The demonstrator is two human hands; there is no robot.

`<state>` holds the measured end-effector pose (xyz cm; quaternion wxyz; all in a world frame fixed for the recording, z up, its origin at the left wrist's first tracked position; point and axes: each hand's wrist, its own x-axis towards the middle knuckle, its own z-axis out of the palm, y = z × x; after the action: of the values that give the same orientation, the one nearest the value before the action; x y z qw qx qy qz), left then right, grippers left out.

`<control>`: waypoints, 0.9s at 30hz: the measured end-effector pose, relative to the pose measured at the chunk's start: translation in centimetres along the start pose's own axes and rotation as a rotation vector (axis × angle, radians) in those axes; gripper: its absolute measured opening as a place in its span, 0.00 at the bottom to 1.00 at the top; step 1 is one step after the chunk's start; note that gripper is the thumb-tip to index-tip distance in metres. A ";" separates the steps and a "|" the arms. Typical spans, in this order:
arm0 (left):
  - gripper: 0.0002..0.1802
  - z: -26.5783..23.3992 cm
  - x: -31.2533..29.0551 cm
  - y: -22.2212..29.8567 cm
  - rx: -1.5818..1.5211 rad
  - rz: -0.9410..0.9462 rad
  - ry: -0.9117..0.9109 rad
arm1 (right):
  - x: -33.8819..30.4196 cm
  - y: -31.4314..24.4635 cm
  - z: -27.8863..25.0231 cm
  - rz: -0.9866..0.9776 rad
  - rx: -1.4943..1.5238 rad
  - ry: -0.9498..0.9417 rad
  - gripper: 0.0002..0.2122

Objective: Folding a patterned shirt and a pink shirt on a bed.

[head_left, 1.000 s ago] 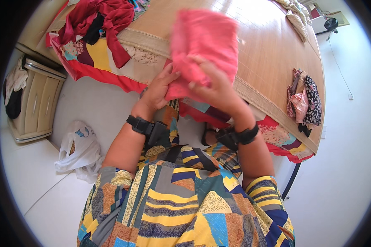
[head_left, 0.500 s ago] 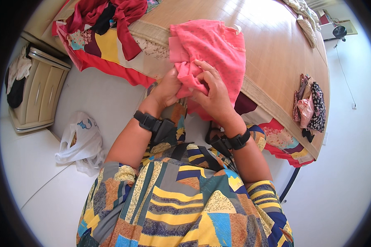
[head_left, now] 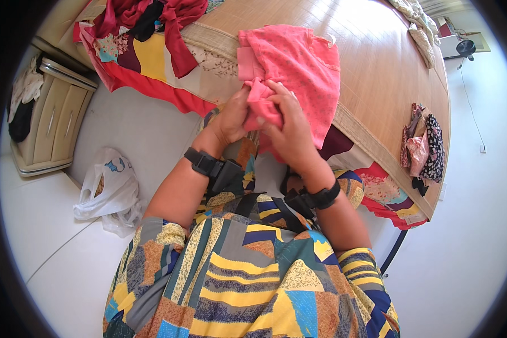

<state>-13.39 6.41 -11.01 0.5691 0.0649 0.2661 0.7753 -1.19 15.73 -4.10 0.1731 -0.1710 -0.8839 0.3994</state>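
A coral-pink garment (head_left: 307, 73) with small darker spots lies over the edge of the bed, its upper part spread on the mat and its lower part hanging down. A small white tag shows at its far right corner. My left hand (head_left: 230, 119) grips the bunched near end from the left, its fingers partly hidden behind the cloth. From the right, my right hand (head_left: 292, 127) pinches the same gathered fold, with thumb and fingers curled around it. Whether the gathered part is a cuff or a sleeve I cannot tell.
A wooden-looking mat (head_left: 372, 67) with a beige border covers the bed. Dark red and black clothes (head_left: 180, 28) are heaped at the far left, and a small folded pile (head_left: 418, 149) lies near the right edge. A white plastic bag (head_left: 110, 188) stands left, below a beige cabinet (head_left: 56, 112).
The garment sits slightly farther right in view. Both hands have stayed on the gathered end, and the right fingers have shifted a little on the fold.
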 end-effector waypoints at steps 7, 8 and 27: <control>0.30 1.3 -0.8 0.7 -0.029 -0.011 -0.084 | -0.3 0.9 -1.8 -0.162 -0.064 -0.187 0.21; 0.33 1.6 -0.9 0.7 0.166 0.041 -0.023 | 0.1 0.8 -2.8 -0.148 -0.017 -0.255 0.20; 0.44 0.7 -0.4 -1.3 0.728 0.256 0.125 | 15.5 5.2 -7.4 -0.055 -0.746 -0.350 0.40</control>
<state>-11.80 6.53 -10.95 0.3900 0.2479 0.5476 0.6975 -10.75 30.62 -0.87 -0.0431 -0.1279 -0.9884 0.0698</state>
